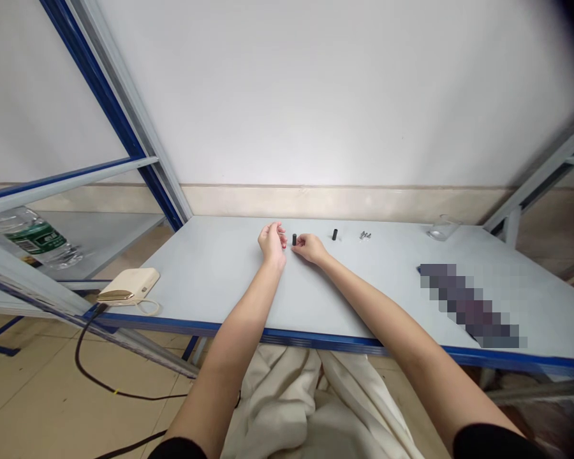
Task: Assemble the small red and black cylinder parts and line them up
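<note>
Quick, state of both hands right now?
Left hand: fingers curled; can't tell whether it holds something small.
Right hand: fingers bent, right by the upright black cylinder; can't tell whether they grip it.

The gray table (196, 274) has a blue near edge (316, 340). A cream box (136, 282) with a loop sits near left. Far back, about the middle, are two little black tubes (335, 234). Right of them lie shiny metal bits (365, 235), then a clear cup (441, 229). A blurred dark thing (469, 306) lies at right.
</note>
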`<state>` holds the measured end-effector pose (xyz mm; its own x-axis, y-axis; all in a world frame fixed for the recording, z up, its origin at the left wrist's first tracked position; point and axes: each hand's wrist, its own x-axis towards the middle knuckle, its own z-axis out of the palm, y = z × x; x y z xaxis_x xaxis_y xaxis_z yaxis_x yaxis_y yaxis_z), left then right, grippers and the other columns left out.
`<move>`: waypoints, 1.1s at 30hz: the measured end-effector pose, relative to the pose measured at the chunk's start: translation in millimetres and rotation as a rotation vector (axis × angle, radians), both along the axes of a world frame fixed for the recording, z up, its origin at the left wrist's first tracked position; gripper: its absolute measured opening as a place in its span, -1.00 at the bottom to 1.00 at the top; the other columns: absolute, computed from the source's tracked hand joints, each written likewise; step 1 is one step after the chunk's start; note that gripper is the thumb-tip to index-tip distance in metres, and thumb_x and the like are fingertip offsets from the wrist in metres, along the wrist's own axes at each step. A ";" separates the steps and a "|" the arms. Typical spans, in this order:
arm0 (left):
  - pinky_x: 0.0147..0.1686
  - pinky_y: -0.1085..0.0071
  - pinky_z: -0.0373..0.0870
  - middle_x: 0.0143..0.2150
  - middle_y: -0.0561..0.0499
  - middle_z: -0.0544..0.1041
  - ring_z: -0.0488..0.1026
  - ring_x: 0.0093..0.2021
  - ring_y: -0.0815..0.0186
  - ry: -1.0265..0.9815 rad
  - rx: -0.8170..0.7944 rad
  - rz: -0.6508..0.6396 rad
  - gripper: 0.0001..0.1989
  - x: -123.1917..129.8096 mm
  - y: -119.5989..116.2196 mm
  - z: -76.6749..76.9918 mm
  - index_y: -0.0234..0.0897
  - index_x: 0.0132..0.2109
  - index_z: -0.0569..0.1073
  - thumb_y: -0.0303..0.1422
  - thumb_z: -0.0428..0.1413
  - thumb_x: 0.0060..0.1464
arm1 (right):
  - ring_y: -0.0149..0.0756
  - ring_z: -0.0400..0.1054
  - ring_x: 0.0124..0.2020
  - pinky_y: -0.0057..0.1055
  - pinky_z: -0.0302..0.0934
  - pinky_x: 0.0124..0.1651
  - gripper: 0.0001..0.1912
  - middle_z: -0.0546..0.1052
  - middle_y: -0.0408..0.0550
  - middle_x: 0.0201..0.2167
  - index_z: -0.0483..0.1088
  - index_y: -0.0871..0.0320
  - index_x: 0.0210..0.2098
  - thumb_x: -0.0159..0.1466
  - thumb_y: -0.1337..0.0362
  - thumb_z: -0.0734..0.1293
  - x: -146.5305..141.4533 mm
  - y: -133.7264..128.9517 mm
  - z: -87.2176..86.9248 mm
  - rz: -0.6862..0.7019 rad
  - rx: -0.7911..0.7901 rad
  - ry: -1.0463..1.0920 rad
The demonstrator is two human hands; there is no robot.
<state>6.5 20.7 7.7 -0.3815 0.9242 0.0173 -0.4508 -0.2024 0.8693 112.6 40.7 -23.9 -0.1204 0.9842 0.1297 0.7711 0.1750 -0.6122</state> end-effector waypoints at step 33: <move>-0.44 0.48 0.15 -0.45 0.06 0.45 0.32 -0.46 0.39 1.438 0.394 -0.467 -0.79 32.9 -32.2 -22.1 -0.25 -0.33 0.43 -0.32 -0.07 0.09 | -0.22 0.37 -0.21 -0.44 0.15 -0.26 -0.54 0.50 0.10 -0.21 0.39 0.25 -0.14 0.01 0.13 0.38 127.7 10.2 -11.2 -0.366 -0.094 -0.089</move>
